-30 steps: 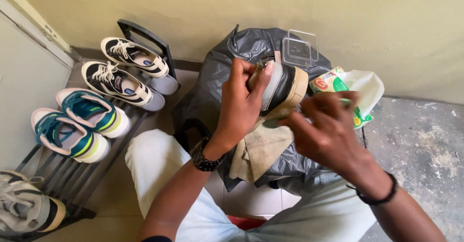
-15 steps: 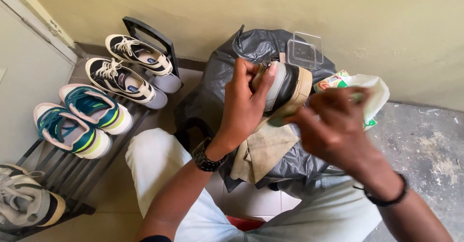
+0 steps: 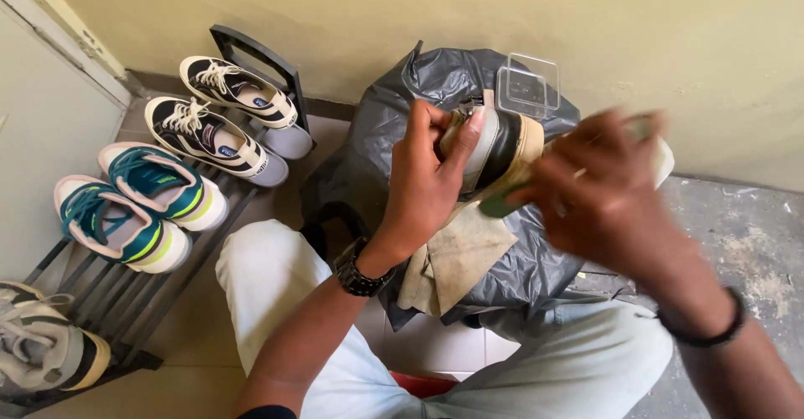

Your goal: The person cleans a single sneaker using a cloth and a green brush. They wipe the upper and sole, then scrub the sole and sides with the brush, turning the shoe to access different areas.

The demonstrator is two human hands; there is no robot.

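The left hand (image 3: 427, 180) holds the dark shoe (image 3: 494, 147) in a firm grip above the black bag (image 3: 469, 84), long axis tilted upward, while the blurred right hand (image 3: 599, 193), just beside its sole, grips something green.

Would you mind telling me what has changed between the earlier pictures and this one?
The right hand has shifted from below the shoe up to its right side and is now motion-blurred, with a green-edged thing at its fingers, now hiding most of the green-printed bag behind it. Nothing was picked up or let go. The left hand still grips the shoe over the black plastic bag; the cloth and the racked sneakers are unmoved.
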